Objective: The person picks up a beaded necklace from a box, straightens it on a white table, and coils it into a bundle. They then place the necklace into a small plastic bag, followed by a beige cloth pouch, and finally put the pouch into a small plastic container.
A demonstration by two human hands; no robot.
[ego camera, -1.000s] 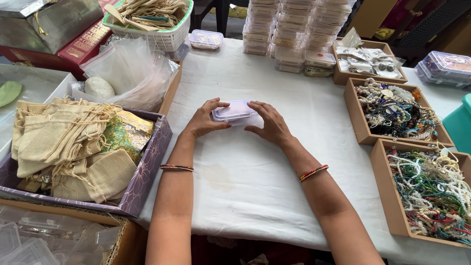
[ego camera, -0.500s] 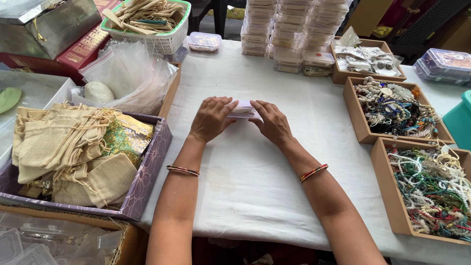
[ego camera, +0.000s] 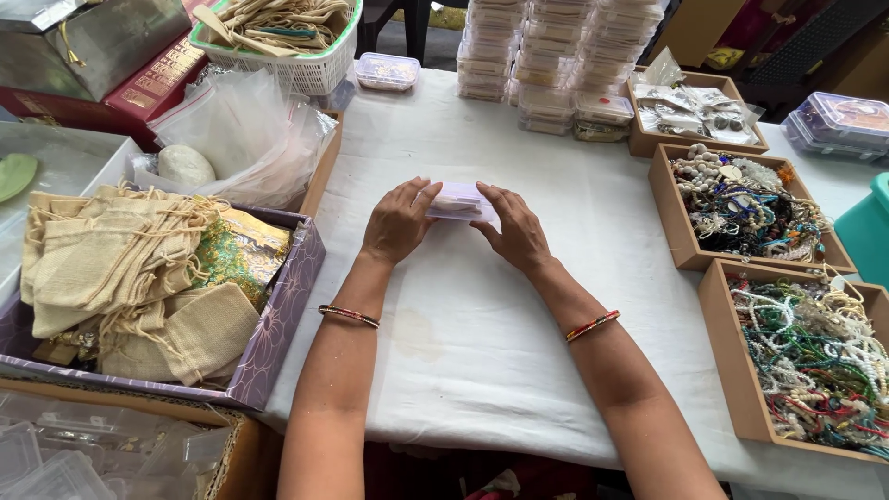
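I saw both hands, left point(ego camera: 398, 222) and right point(ego camera: 516, 227), grasping the box point(ego camera: 457, 200) mid-frame, steadying it on the cloth point(ego camera: 463, 343).

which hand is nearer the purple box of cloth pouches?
Left. The left hand is on the small pale box, just right of the purple box; the right hand sits farther right.

Small clear plastic box point(ego camera: 460, 201): flat, rectangular, pale lilac in tint, lid closed. Lies flat on the white cloth, centre of the frame, slightly above the middle. Both short ends are covered by fingers.
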